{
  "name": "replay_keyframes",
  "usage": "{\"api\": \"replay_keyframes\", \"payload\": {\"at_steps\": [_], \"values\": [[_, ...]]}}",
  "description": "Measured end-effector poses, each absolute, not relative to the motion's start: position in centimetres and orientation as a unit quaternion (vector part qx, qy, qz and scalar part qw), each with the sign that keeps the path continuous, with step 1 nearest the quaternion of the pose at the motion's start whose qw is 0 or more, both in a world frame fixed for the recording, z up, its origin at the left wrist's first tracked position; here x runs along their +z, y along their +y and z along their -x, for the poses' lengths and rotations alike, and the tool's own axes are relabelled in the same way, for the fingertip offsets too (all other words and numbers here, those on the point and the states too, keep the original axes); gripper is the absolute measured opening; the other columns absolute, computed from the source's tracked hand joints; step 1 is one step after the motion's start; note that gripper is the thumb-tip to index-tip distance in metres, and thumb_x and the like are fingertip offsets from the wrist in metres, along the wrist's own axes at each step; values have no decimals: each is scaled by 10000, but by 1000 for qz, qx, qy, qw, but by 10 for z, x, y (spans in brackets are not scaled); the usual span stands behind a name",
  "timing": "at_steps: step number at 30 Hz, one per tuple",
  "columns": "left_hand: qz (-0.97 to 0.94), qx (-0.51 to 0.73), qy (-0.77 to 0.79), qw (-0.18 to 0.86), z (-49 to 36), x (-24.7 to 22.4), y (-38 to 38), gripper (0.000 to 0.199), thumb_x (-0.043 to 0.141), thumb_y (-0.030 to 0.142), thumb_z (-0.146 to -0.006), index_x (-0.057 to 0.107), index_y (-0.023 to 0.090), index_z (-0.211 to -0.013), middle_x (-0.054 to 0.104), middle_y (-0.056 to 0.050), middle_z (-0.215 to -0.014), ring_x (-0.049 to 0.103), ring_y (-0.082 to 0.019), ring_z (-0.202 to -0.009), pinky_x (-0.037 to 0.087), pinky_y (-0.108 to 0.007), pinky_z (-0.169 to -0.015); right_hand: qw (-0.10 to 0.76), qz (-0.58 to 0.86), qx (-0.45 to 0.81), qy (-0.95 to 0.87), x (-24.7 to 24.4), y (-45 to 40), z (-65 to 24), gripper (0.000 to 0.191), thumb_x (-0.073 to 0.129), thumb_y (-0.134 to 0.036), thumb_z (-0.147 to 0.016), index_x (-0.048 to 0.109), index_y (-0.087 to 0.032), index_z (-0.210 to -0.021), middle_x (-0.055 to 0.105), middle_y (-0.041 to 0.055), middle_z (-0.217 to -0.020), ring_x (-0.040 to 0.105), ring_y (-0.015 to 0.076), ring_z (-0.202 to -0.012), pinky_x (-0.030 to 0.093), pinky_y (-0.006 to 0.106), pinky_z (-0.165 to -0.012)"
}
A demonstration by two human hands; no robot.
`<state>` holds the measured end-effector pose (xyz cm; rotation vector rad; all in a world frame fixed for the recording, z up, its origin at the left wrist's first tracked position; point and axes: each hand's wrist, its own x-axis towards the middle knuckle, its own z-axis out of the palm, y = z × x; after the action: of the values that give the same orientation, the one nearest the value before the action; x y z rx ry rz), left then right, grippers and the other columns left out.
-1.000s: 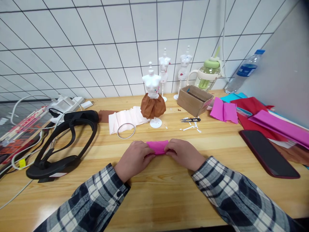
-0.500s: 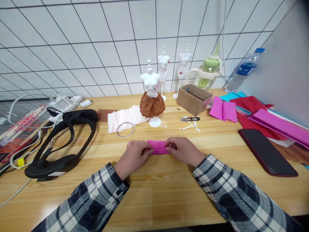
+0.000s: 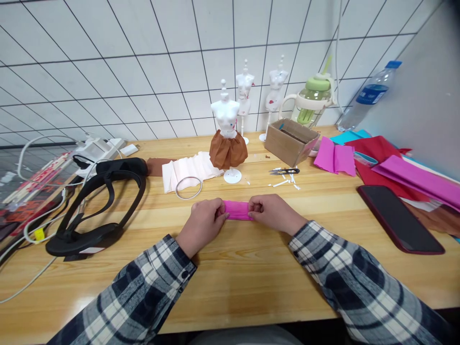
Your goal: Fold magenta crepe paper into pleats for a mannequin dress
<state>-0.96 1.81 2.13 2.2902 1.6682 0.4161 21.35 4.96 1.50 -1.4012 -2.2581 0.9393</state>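
A narrow strip of pink crepe paper [image 3: 237, 211] is stretched between my two hands, just over the wooden table. My left hand [image 3: 205, 221] pinches its left end between thumb and fingers. At the right end, my right hand [image 3: 273, 213] has its fingertips closed on the paper. Beyond them stands a small white dress form [image 3: 225, 112] wearing a puffy brown paper skirt [image 3: 229, 151]. A pale pink paper strip [image 3: 190, 170] lies left of the form, and a metal ring [image 3: 189, 188] rests partly on it.
Thread snips [image 3: 284, 171] lie among white paper scraps, before a cardboard box [image 3: 292, 143]. Two more dress forms [image 3: 275, 91] stand by the wall. On the right are a phone [image 3: 400, 219] and coloured paper [image 3: 381, 158]; on the left, a black headset [image 3: 104, 206] and cables.
The strip's folded front edge, visible earlier, now looks flatter between my fingers. Both hands keep their hold at its ends. The whole view has shifted slightly.
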Motion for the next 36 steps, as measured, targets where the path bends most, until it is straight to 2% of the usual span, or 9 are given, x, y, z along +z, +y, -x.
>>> {"api": "replay_keyframes", "payload": {"at_steps": [3, 5, 8, 11, 14, 17, 22, 31, 36], "values": [[-814, 163, 553, 70, 6, 22, 14, 158, 575, 242, -866, 634, 236, -1013, 637, -47, -957, 525, -232, -910, 354, -371, -789, 156, 493, 319, -795, 14, 50, -213, 60, 606, -163, -745, 645, -204, -725, 626, -44, -661, 527, 90, -608, 327, 212, -563], [-832, 160, 530, 31, 4, 23, 12, 206, 550, 218, -881, 659, 277, -1045, 634, -55, -1036, 501, -254, -976, 324, -426, -856, 157, 496, 308, -797, 13, 51, -213, 49, 613, -172, -752, 637, -205, -724, 617, -44, -659, 522, 94, -609, 324, 217, -565], [-867, 131, 481, 28, 3, 25, 10, 249, 502, 162, -900, 691, 292, -994, 663, -35, -968, 514, -237, -962, 275, -472, -921, 174, 500, 285, -799, 10, 50, -214, 31, 653, -185, -745, 633, -202, -762, 588, -37, -679, 514, 106, -630, 339, 224, -580], [-884, 112, 453, 28, 5, 28, 10, 273, 494, 135, -898, 693, 291, -1001, 682, -29, -925, 530, -232, -973, 229, -499, -965, 218, 466, 275, -812, 9, 46, -217, 142, 638, -118, -754, 665, -197, -869, 592, -4, -821, 524, 104, -668, 397, 232, -638], [-887, 108, 448, 32, 7, 31, 11, 210, 513, 214, -911, 696, 282, -989, 683, -32, -925, 528, -243, -991, 209, -517, -977, 224, 407, 249, -850, 12, 41, -221, 195, 617, -146, -811, 685, -213, -981, 603, 28, -940, 559, 125, -759, 431, 253, -706], [-889, 109, 443, 46, 9, 32, 13, 181, 538, 303, -916, 701, 286, -992, 682, -27, -917, 527, -238, -973, 208, -511, -977, 160, 386, 191, -888, 16, 39, -223, 198, 645, -242, -830, 687, -220, -1023, 630, 43, -935, 577, 182, -873, 432, 286, -737], [-891, 108, 439, 51, 12, 29, 17, 232, 463, 274, -960, 691, 281, -1001, 688, -25, -894, 536, -212, -940, 220, -481, -964, 104, 393, 152, -901, 19, 41, -220, 180, 553, -278, -910, 696, -206, -993, 657, 60, -915, 590, 191, -895, 428, 296, -753], [-876, 131, 460, 65, 12, 29, 16, 152, 557, 327, -910, 688, 268, -961, 695, -13, -853, 567, -211, -914, 171, -517, -1020, 130, 410, 162, -888, 18, 40, -219, 241, 464, -251, -957, 701, -204, -964, 669, 50, -882, 599, 172, -850, 430, 285, -737], [-846, 184, 484, 127, 17, 23, 21, 169, 545, 292, -912, 702, 232, -899, 696, -25, -852, 587, -187, -863, 331, -411, -903, 199, 393, 187, -878, 15, 41, -222, 207, 619, -321, -873, 687, -203, -1029, 688, 58, -941, 591, 194, -892, 444, 310, -779]]}}
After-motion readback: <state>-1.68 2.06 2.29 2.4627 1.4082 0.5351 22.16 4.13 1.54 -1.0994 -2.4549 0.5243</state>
